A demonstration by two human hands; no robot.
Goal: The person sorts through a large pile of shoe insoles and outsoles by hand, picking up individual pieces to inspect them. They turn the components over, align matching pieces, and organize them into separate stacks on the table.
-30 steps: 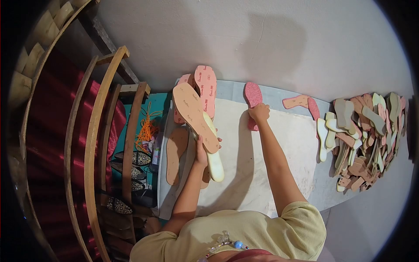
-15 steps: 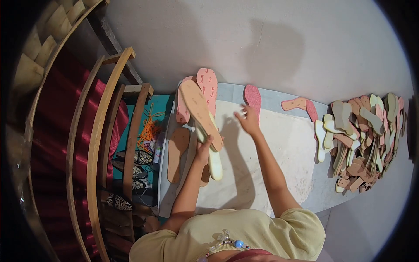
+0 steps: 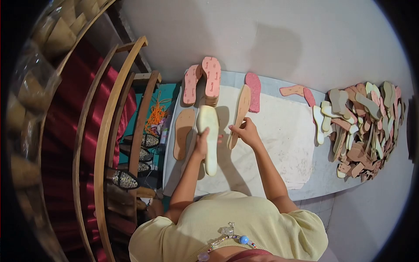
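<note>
My left hand [image 3: 201, 146] grips a cream foam insole [image 3: 209, 137] held lengthwise above the white cloth [image 3: 279, 144]. My right hand [image 3: 247, 132] holds a tan insole [image 3: 240, 112] tilted on edge, just right of the cream one. A glittery pink insole [image 3: 253, 91] lies flat on the cloth beyond my right hand. A stack of pink printed insoles [image 3: 212, 81] stands at the cloth's far left, with another pink insole [image 3: 190, 84] beside it. A tan insole [image 3: 183, 133] lies flat to the left of my left hand.
A big heap of cut insoles [image 3: 362, 129] in pink, tan and cream covers the right end of the grey floor. Curved wooden chair frames [image 3: 109, 131] and red fabric [image 3: 61, 122] fill the left. Orange cord [image 3: 156, 117] and patterned shoes [image 3: 144, 142] lie below them.
My right hand let go of the glittery pink insole, came back and took the tan insole off the pair in my left hand. The left hand now keeps only the cream one.
</note>
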